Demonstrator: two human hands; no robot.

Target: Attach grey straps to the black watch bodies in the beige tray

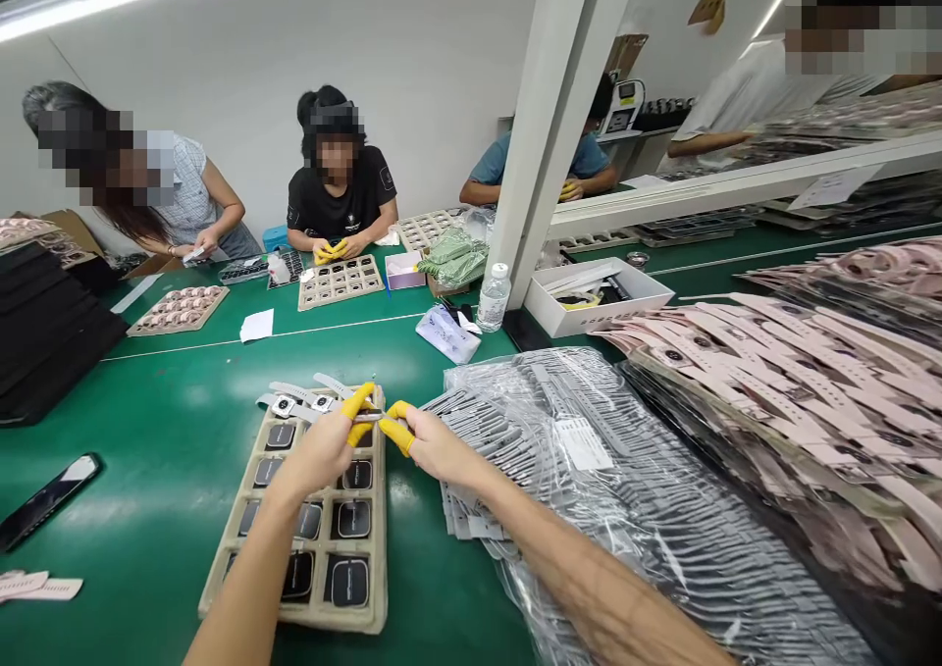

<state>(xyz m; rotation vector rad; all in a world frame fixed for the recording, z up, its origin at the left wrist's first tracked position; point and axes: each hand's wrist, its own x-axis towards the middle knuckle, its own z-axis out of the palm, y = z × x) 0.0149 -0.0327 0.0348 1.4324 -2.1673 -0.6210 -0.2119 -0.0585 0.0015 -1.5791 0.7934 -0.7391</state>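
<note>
- One left hand (324,450), one right hand (440,445), at the grip
- Four visible yellow finger covers (358,400)
- Two strapped watches (284,406) left of the grip
- At least eight dark watch faces (349,583) below it
- One water bottle (494,300) beyond it, rightward
- Four other people (342,200) beyond it

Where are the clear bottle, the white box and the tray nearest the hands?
Clear bottle (493,303): head view, on its body.
White box (612,316): head view, front wall.
Tray (378,519): head view, right rim.
</note>
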